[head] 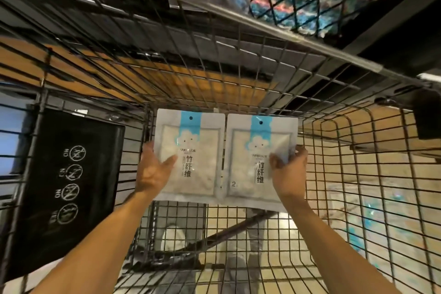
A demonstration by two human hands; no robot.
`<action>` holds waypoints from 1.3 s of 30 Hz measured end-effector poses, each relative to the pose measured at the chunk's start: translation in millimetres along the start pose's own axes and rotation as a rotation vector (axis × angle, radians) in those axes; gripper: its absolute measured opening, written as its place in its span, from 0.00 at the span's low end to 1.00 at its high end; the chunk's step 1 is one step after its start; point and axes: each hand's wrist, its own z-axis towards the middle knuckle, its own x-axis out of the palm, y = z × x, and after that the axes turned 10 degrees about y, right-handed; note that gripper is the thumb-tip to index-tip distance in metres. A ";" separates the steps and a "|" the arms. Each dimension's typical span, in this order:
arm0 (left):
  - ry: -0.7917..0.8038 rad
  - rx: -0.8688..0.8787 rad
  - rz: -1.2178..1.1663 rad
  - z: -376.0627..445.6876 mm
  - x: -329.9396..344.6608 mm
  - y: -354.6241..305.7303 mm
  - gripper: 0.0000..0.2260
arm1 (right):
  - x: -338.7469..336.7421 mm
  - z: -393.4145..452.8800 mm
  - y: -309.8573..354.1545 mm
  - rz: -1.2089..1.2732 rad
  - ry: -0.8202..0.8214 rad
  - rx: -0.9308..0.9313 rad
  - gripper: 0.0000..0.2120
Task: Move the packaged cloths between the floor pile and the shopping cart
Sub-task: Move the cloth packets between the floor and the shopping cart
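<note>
Two white packaged cloths with blue header strips sit side by side inside the wire shopping cart (334, 186). My left hand (152, 169) grips the left edge of the left package (193, 148), thumb on its front. My right hand (290, 169) grips the right edge of the right package (257, 148), thumb across its face. Both packages are held flat, just above the cart's wire floor, with their inner edges touching.
A black plastic child-seat flap (62, 188) with white warning symbols stands at the cart's left. The cart's far wall (214, 59) rises behind the packages. Through the mesh I see tiled floor, my shoes (173, 234), and blurred packages on the floor at right (367, 212).
</note>
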 end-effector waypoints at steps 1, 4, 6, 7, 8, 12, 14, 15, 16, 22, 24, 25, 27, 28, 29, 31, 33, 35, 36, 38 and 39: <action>-0.037 -0.004 0.108 -0.2 3.4 -1.2 0.30 | 1.8 -1.5 0.4 -0.081 -0.028 -0.013 0.27; -0.071 -0.037 0.297 -4.7 13.3 -7.5 0.34 | 3.9 -3.3 1.1 -0.458 -0.141 -0.057 0.34; -0.091 -0.003 0.354 -10.1 18.4 -12.2 0.33 | 1.5 -6.7 5.5 -0.627 -0.191 -0.086 0.37; -0.103 0.029 0.397 -11.6 20.6 -13.0 0.32 | -0.3 -7.9 9.8 -0.687 -0.193 -0.094 0.38; -0.110 0.052 0.449 -11.2 21.8 -11.7 0.31 | -1.7 -6.7 12.1 -0.747 -0.175 -0.106 0.39; -0.097 0.037 0.664 -21.4 16.3 -23.7 0.33 | -17.4 -11.2 31.2 -0.961 -0.035 -0.159 0.38; -0.094 0.063 0.773 -31.5 9.2 -39.4 0.33 | -27.7 -19.8 45.1 -1.020 -0.004 -0.174 0.37; -0.088 0.065 0.844 -37.3 4.7 -49.6 0.32 | -32.6 -25.2 52.7 -1.043 0.012 -0.188 0.37; -0.082 0.070 0.920 -42.5 -0.2 -59.0 0.31 | -37.7 -30.6 60.0 -1.062 0.033 -0.197 0.36; -0.103 0.155 1.088 -86.3 -40.3 -131.8 0.28 | -80.2 -69.7 122.0 -1.063 0.076 -0.224 0.34; -0.134 0.182 1.114 -105.2 -53.6 -161.1 0.28 | -97.2 -84.7 147.8 -1.046 0.086 -0.244 0.34; -0.142 0.186 1.094 -116.3 -59.3 -177.5 0.28 | -106.0 -92.3 160.6 -1.047 0.081 -0.255 0.34; -0.145 0.190 1.056 -139.5 -70.4 -208.7 0.28 | -124.2 -107.8 186.5 -1.054 0.059 -0.284 0.34; -0.155 0.198 1.053 -151.4 -76.3 -222.9 0.28 | -133.6 -116.3 198.8 -1.051 0.044 -0.302 0.34; -0.171 0.218 1.057 -163.1 -82.6 -236.7 0.28 | -143.4 -125.3 211.5 -1.040 0.027 -0.322 0.34; -0.215 0.270 1.071 -187.5 -97.4 -265.0 0.28 | -164.3 -144.0 237.7 -1.013 -0.002 -0.361 0.34; -0.252 0.306 1.082 -212.0 -112.3 -292.6 0.29 | -185.6 -162.1 263.3 -1.011 -0.016 -0.389 0.34; -0.265 0.327 1.084 -235.9 -127.0 -321.5 0.29 | -207.6 -180.2 290.0 -1.000 -0.028 -0.410 0.35; -0.275 0.337 1.091 -247.6 -134.0 -335.6 0.30 | -217.6 -189.8 302.4 -0.987 -0.039 -0.425 0.35; -0.319 0.384 1.086 -265.9 -147.9 -365.3 0.31 | -236.0 -205.6 328.2 -0.957 -0.091 -0.473 0.35; -0.329 0.399 1.076 -276.2 -154.5 -380.6 0.31 | -245.3 -213.8 341.3 -0.941 -0.109 -0.484 0.35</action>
